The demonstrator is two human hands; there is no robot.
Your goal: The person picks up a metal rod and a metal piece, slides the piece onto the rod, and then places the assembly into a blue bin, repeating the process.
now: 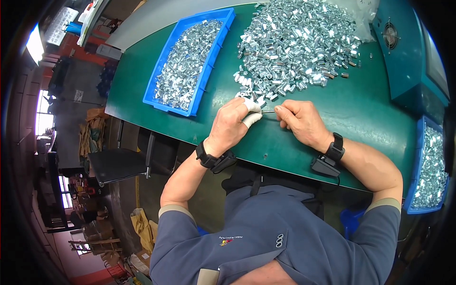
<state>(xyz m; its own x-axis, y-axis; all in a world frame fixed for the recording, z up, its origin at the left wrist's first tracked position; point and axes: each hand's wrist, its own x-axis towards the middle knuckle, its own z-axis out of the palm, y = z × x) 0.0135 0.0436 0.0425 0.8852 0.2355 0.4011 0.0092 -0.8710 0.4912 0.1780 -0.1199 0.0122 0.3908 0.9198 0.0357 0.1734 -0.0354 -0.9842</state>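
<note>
My left hand [230,122] is closed in a pinch, with white coverings on its thumb and forefinger. What sits between those fingertips is too small and hidden to make out. A thin metal rod [269,111] runs from my right hand [304,124] to the left fingertips; the right thumb and fingers are closed around it. Both hands are low over the green table, just in front of a large heap of small silver metal sleeves [294,52]. The nearest sleeves lie right by the left fingertips.
A blue tray [203,88] full of similar sleeves stands left of the heap. Another filled blue tray [412,190] is at the far right, below a teal machine [403,71] with a fan grille. A clear plastic bag [363,19] lies behind the heap. A black chair [118,165] stands left.
</note>
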